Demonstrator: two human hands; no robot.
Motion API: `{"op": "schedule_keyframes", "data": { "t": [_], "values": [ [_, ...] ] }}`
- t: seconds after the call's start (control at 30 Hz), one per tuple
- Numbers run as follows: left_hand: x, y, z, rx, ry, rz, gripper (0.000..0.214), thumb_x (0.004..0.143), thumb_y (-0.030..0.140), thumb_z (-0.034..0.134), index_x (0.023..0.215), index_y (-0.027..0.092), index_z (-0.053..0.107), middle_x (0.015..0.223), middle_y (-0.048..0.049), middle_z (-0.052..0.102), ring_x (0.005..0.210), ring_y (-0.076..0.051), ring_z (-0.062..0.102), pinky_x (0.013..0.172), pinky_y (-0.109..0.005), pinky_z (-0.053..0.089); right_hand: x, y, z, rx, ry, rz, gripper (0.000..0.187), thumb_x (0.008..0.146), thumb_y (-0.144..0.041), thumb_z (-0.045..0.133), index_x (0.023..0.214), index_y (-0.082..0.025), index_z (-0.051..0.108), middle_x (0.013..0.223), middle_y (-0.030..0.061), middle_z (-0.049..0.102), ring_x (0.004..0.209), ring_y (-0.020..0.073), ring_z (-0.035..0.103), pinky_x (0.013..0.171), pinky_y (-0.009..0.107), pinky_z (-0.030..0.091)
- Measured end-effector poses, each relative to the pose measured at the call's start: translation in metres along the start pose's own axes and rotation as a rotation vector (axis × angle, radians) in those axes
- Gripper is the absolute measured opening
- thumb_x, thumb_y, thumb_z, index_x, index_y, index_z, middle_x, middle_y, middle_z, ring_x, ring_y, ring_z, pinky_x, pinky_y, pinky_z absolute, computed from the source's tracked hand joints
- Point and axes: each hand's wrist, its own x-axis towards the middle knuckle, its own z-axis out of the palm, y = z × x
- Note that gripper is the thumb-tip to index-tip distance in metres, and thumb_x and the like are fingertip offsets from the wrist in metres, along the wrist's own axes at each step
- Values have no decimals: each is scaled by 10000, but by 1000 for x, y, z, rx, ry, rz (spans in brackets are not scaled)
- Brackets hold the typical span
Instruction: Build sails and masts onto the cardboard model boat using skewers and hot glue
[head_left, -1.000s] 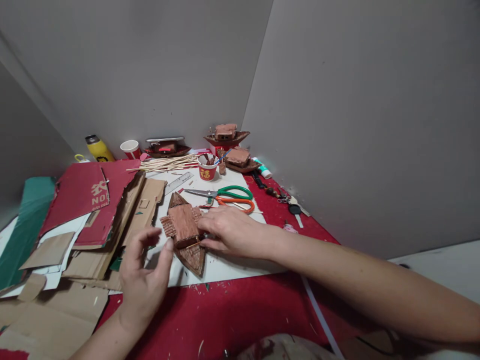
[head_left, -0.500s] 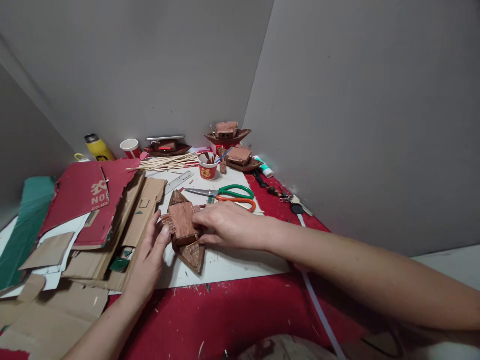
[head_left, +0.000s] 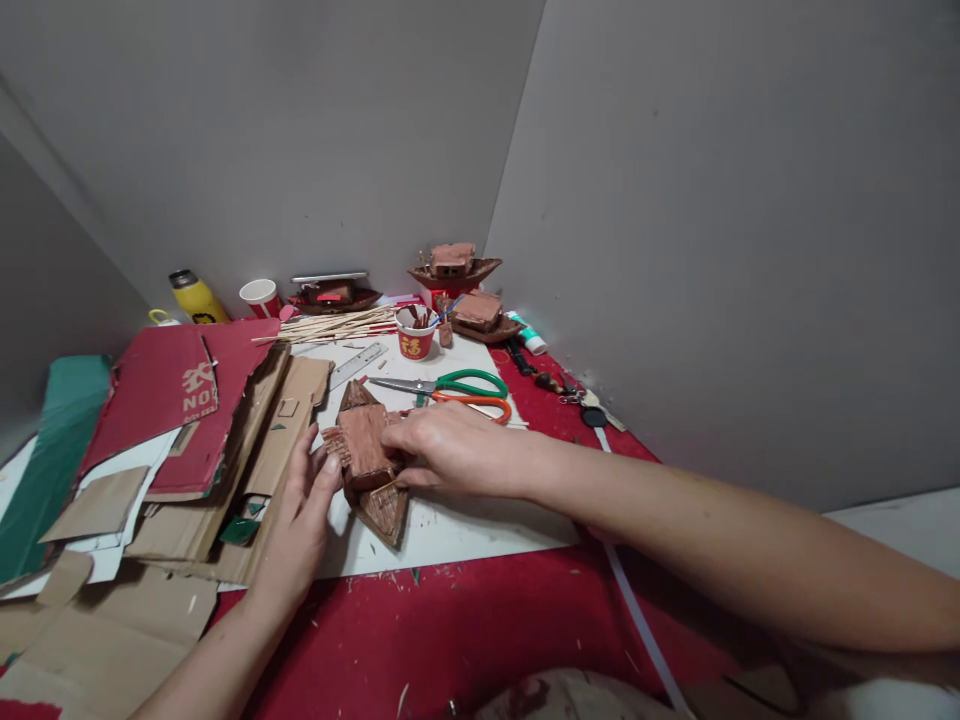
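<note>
A brown model boat [head_left: 369, 440] with a flat-roofed cabin lies on the white board, its pointed bow and stern showing beyond the roof. Against its left side rests my left hand [head_left: 304, 510], thumb and fingers closed lightly at the slatted edge of the roof. From the right, my right hand [head_left: 457, 450] grips the other edge of the cabin, fingertips on the roof and thumb lower down by the deck. Part of the boat's right side is hidden behind that hand. Just beyond it lie scissors [head_left: 469, 385] with one green and one orange handle.
Cardboard sheets [head_left: 247, 455] pile up at the left. Behind are a steel ruler [head_left: 358, 365], thin sticks [head_left: 337, 325], a red paper cup [head_left: 415, 343] holding brown strips, and other model boats [head_left: 484, 315]. Keys [head_left: 592, 408] lie at the right, near the grey wall [head_left: 712, 250].
Almost nothing differs. The fingers of my right hand have shifted slightly left over the roof edge; the boat and my left hand stay in place.
</note>
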Motion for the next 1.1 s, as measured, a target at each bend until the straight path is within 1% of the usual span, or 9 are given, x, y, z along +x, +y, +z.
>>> {"op": "schedule_keyframes", "data": {
  "t": [0.1, 0.3, 0.43, 0.57, 0.67, 0.8, 0.97, 1.03, 1.1],
  "values": [
    [-2, 3, 2, -33, -25, -39, 674, 908, 501, 516, 1499, 323, 246, 1511, -67, 418, 1342, -249, 446, 1120, -425, 328, -2, -1, 0, -10, 24, -21, 139, 806, -243, 692, 882, -175, 597, 852, 34, 668, 739, 170, 581, 569, 270, 261],
    [-4, 5, 4, 10, -5, -32, 677, 901, 500, 527, 1495, 306, 265, 1533, -59, 383, 1382, -237, 388, 1129, -401, 313, -4, -4, -3, -39, 18, -23, 141, 805, -244, 704, 868, -176, 598, 821, 32, 669, 711, 169, 580, 568, 272, 266],
    [-4, 3, 4, 1, 3, -37, 659, 894, 503, 537, 1480, 321, 296, 1517, -49, 409, 1375, -230, 395, 1121, -397, 323, -6, -6, -7, -37, -9, -1, 124, 810, -226, 694, 864, -172, 596, 814, 37, 675, 712, 168, 579, 580, 269, 276],
    [-4, 8, 5, -27, 29, -77, 675, 865, 503, 574, 1461, 297, 335, 1466, -79, 468, 1343, -246, 434, 1078, -398, 372, -12, 3, -14, -28, 35, 56, 114, 825, -240, 672, 902, -182, 612, 851, 39, 686, 746, 170, 579, 597, 258, 293],
    [-6, 15, 2, -12, 72, -131, 761, 800, 499, 648, 1449, 230, 355, 1369, -127, 539, 1229, -259, 532, 980, -385, 451, -22, 15, -23, -18, 89, 181, 126, 870, -285, 625, 930, -174, 632, 826, 42, 680, 707, 157, 561, 598, 249, 312],
    [-9, 12, -4, 64, 63, -162, 827, 723, 475, 725, 1420, 189, 385, 1242, -126, 600, 967, -202, 632, 807, -310, 505, -40, 25, -37, 58, 184, 292, 147, 882, -303, 603, 919, -167, 643, 782, 29, 665, 664, 135, 539, 598, 236, 330],
    [-12, 8, 2, 77, -25, -142, 873, 679, 425, 765, 1429, 239, 359, 1318, -120, 562, 584, -90, 574, 531, -236, 458, -58, 22, -48, 122, 261, 320, 206, 893, -361, 575, 868, -165, 636, 735, 17, 631, 628, 122, 501, 583, 232, 325],
    [-13, 15, 9, 74, -34, -149, 870, 648, 393, 776, 1410, 222, 393, 1320, -124, 575, 550, -92, 563, 475, -227, 431, -65, 18, -49, 143, 279, 334, 221, 893, -377, 567, 870, -168, 635, 720, 12, 622, 620, 123, 494, 578, 234, 324],
    [-14, 22, 14, 79, -26, -138, 799, 639, 348, 763, 1362, 203, 456, 1283, -120, 611, 594, -121, 599, 484, -228, 444, -72, 14, -47, 165, 282, 352, 238, 894, -394, 557, 892, -171, 638, 721, 11, 620, 616, 125, 492, 574, 238, 326]
  ]
}}
